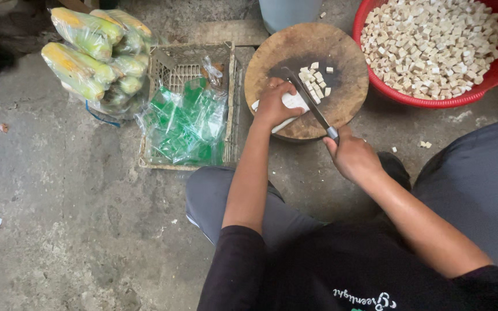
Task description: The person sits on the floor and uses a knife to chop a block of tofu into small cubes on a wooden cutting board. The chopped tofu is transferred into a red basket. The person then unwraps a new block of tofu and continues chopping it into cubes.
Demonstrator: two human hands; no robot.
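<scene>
A round wooden chopping board (341,52) lies on the concrete floor in front of me. My left hand (275,103) presses down on a pale white block of tofu (293,101) at the board's near left. In my right hand (353,155) is a long knife (309,101), its blade resting across the board just right of the block. A small heap of cut white cubes (315,80) sits at the board's middle.
A red basin (433,101) full of cut cubes stands at the upper right. A wire basket (174,66) holds green plastic packets (185,124). Bagged corn cobs (96,55) lie at the upper left. A grey bucket (286,11) stands behind the board.
</scene>
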